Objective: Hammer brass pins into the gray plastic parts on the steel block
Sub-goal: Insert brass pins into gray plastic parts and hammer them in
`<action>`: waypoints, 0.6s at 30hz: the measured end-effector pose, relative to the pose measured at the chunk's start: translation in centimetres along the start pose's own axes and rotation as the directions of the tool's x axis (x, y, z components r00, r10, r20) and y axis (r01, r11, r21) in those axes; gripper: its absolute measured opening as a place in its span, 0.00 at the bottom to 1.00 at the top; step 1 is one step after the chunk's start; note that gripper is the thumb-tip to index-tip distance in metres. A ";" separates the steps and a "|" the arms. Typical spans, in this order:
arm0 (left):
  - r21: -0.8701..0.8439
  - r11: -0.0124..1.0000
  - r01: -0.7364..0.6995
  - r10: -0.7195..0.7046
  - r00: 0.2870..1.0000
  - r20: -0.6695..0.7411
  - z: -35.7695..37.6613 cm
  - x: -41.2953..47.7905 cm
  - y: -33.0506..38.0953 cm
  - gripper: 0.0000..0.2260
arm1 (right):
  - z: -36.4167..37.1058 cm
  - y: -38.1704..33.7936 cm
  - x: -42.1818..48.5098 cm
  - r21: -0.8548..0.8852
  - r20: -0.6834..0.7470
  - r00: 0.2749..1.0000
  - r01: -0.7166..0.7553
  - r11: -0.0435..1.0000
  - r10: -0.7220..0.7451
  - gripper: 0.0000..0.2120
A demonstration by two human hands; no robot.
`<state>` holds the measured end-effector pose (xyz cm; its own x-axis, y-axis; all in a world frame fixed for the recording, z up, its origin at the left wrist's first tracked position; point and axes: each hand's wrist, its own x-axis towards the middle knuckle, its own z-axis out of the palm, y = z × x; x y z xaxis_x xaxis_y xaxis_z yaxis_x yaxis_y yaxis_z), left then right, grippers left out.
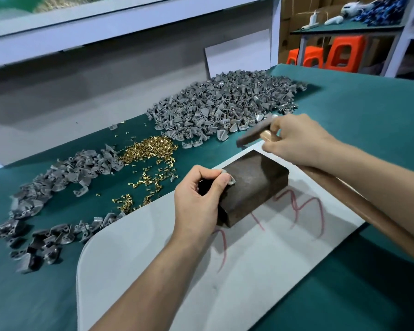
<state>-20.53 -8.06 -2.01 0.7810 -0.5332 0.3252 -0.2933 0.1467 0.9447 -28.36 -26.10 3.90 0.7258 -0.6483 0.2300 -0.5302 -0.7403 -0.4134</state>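
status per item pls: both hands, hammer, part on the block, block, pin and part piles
left hand: pinches gray part
gray part: on steel block's top edge, pin not discernible
steel block: lying on white board
right hand: grips hammer handle
hammer: raised over block, head blurred, clear of part
brass pins: loose heap on green mat
far gray pile: loose heap
near gray pile: loose, spread out
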 end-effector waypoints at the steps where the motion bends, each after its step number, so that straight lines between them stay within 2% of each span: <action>1: 0.001 1.000 0.000 0.000 1.000 0.001 0.0 0.0 0.0 0.08 | 0.4 0.7 0.1 -0.016 -0.002 1.000 -0.016 1.000 0.015 0.08; 4: 0.003 1.000 -0.003 0.003 1.000 0.004 0.1 0.2 0.0 0.06 | 1.7 1.9 0.2 -0.068 0.037 0.998 -0.051 0.996 0.053 0.11; 7: 0.012 1.000 -0.017 0.016 1.000 0.014 0.0 0.2 0.0 0.08 | 1.4 1.8 0.1 -0.165 -0.076 0.996 -0.055 0.985 0.043 0.13; 8: 0.014 1.000 -0.023 0.023 1.000 0.018 0.0 0.2 0.1 0.08 | 0.9 1.3 0.2 -0.180 -0.140 0.990 -0.025 0.983 -0.001 0.12; 10: 0.007 1.000 -0.024 0.023 1.000 0.014 0.0 0.1 0.1 0.10 | 0.1 -0.4 -0.1 -0.091 -0.190 0.969 0.142 0.986 -0.158 0.07; 12: -0.004 1.000 -0.019 0.019 1.000 0.005 0.0 0.1 0.0 0.10 | -0.2 -2.7 -1.0 0.119 -0.069 0.942 0.335 0.935 -0.329 0.02; 13: -0.010 1.000 -0.018 0.018 1.000 0.005 0.1 0.1 0.0 0.09 | 0.1 -3.6 -1.5 0.196 0.027 0.923 0.371 0.908 -0.383 0.02; 15: -0.017 1.000 -0.024 0.024 1.000 0.010 0.0 0.1 -0.1 0.08 | 0.8 -4.2 -2.2 0.247 0.133 0.904 0.366 0.897 -0.405 0.03; 18: -0.036 0.999 -0.028 0.028 0.999 0.016 -0.2 0.2 -0.2 0.09 | 1.2 -4.0 -2.5 0.319 0.132 0.903 0.352 0.880 -0.409 0.05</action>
<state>-20.24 -8.01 -2.10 0.7636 -0.5419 0.3511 -0.2945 0.1915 0.9363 -27.55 -21.29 3.89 0.9301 -0.2589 0.2605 -0.0709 -0.8226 -0.5642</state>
